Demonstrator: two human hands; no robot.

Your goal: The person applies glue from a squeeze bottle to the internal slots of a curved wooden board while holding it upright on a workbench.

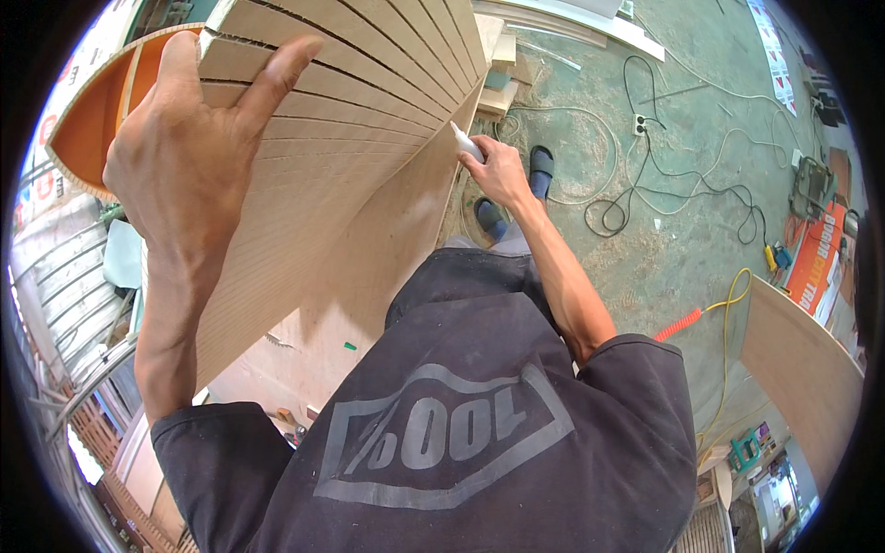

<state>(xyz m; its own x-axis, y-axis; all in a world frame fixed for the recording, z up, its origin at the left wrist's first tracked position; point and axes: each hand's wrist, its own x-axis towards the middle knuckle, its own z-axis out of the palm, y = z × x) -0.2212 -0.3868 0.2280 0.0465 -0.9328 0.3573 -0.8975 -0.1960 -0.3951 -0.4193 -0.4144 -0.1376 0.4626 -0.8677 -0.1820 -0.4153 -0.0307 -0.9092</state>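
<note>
A large plywood panel (369, 101) with many parallel saw cuts curves away from me, its orange-faced edge at the upper left. My left hand (198, 138) presses flat against the top of the panel, thumb over the slats. Lower down, my right hand (498, 170) grips a small white bottle (466, 143) with its tip against the panel's edge. My dark shirt fills the lower middle.
Wires and a power strip (638, 124) lie tangled on the green concrete floor. A yellow hose (728, 304) with an orange coiled end runs at the right. A plywood sheet (802, 369) stands at the right. Wood offcuts (498, 83) lie near the panel. Metal racks stand at the left.
</note>
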